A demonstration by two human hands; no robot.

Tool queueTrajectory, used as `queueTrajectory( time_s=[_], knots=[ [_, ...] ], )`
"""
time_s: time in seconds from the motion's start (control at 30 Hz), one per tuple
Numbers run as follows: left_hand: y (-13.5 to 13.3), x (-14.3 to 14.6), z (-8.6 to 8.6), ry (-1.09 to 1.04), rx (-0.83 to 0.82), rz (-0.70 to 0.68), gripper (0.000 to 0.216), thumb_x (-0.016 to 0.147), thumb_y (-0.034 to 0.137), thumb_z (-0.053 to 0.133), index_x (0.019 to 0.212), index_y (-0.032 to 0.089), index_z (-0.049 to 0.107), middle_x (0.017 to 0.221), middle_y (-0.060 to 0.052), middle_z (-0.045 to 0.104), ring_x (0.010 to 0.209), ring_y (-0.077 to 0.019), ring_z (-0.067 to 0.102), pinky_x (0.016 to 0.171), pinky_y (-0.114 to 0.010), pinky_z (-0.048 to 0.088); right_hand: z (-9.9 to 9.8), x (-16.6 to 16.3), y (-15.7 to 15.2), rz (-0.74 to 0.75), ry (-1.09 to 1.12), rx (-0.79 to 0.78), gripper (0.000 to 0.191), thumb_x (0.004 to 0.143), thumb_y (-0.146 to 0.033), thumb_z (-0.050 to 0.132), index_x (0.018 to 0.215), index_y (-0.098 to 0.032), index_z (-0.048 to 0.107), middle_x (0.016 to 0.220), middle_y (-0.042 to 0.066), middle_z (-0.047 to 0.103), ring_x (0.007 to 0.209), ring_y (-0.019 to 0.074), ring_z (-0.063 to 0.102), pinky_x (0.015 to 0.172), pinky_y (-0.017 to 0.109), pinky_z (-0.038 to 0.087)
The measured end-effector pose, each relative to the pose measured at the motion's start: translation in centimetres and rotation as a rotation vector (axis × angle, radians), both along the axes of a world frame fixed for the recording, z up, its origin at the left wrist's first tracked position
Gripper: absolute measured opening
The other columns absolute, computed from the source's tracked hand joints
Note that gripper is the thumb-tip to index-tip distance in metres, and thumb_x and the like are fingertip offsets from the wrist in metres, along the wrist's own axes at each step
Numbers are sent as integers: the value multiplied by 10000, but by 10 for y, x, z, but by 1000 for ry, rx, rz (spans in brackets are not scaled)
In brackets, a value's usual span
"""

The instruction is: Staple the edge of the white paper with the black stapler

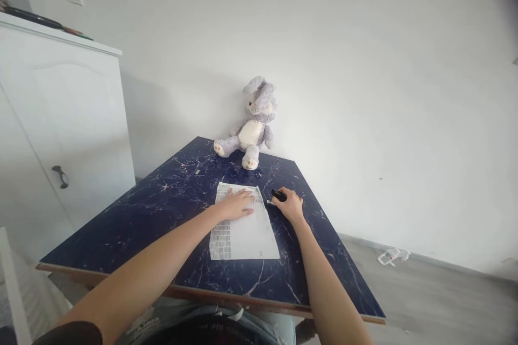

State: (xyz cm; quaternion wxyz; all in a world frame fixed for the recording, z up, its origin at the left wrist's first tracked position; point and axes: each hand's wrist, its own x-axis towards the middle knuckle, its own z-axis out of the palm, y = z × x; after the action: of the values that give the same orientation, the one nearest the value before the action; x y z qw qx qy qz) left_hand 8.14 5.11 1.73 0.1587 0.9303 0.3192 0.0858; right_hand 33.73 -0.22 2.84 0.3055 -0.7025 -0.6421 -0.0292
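A white sheet of paper [251,234] lies on the dark blue marbled table [141,221]. My left hand [236,205] rests flat on the upper part of the sheet, fingers stretched out. To the right of the sheet's top edge, my right hand [289,206] is closed around a small black object [278,194] that looks like a marker, its tip near the paper's right edge.
A grey and white plush rabbit [251,126] sits at the table's far edge against the white wall. A white cabinet [60,135] stands to the left. A crumpled clear plastic bottle [392,256] lies on the grey floor to the right.
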Motion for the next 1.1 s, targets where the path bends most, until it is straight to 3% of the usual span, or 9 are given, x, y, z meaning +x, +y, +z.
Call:
queueTrajectory(
  time_s=[0.1,0.23,0.5,0.6,0.7,0.8,1.1],
  knots=[
    [-5,0,5,-52,4,-105,499,1013,462,425,1496,339,440,1660,-58,276,1533,-314,204,1201,-660,71,0,0,0,53,-6,-27,201,783,-398,628,929,-269,676,924,8,711,962,253,605,865,378,355],
    [-8,0,9,-39,-31,-237,492,1027,526,369,1507,429,413,1675,-7,238,1542,-315,181,1189,-678,33,-1,1,1,122,-13,-34,248,768,-371,634,988,-266,675,972,20,712,988,259,604,882,383,381],
    [-10,5,8,52,-19,-272,547,1022,570,341,1556,454,315,1700,-4,120,1553,-375,65,1148,-732,-20,-3,2,1,232,-22,-39,254,789,-377,617,1010,-264,672,1006,23,716,996,254,599,916,398,400],
    [-10,7,8,58,-5,-267,552,1022,561,346,1562,459,295,1700,5,114,1549,-389,73,1147,-742,12,-1,0,-1,242,-8,-23,257,878,-464,569,997,-267,685,1022,31,711,1008,252,596,914,391,393],
    [-10,8,8,68,7,-268,550,1025,563,325,1564,467,278,1700,4,111,1548,-393,77,1137,-757,13,3,-5,-2,202,54,74,403,1011,-506,367,971,-267,689,1024,35,693,1015,228,596,901,354,390],
    [-10,8,8,81,0,-277,554,1029,568,301,1572,469,252,1702,-2,95,1549,-396,62,1127,-770,6,5,-12,-1,121,70,170,491,1054,-486,260,935,-249,673,981,43,672,956,206,601,852,315,393],
    [-12,16,2,53,36,-262,549,1027,555,331,1567,478,258,1705,-6,87,1537,-426,104,1108,-800,31,-8,-32,4,18,-233,44,430,1034,-473,398,787,-229,652,837,27,674,876,192,573,762,288,309]
  ],
)
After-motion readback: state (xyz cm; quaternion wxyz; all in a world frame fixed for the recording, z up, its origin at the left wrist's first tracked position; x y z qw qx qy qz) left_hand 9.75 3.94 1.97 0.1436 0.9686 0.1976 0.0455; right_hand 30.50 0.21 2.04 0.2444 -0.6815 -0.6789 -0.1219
